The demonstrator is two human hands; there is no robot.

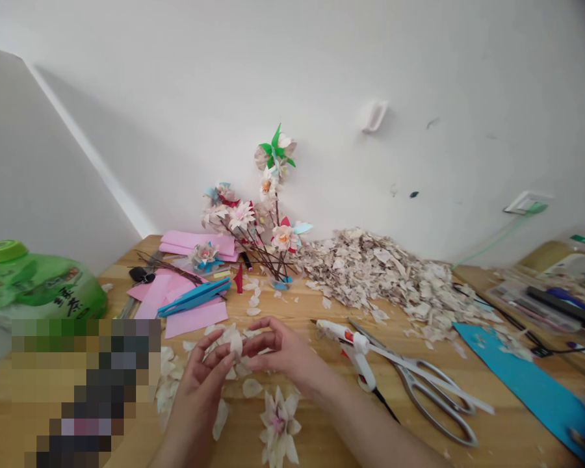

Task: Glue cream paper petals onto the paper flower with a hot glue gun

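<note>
My left hand [208, 364] pinches a pale petal [236, 343]; I can't tell whether my right hand [275, 348] beside it grips. A pointed-petalled flower [277, 424] lies toward the surface [244, 432]'s near edge.

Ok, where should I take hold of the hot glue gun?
Likely by the hot glue gun's handle, right hand coming from the near side: the handle slants toward the person, while the nozzle points left and the glue stick juts right across the scissors.

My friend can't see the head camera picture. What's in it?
A left hand pinches a pale petal, right hand close by, over a wooden table. A flower lies nearer, glue gun and scissors rightward, twig flowers and a petal heap behind.
</note>
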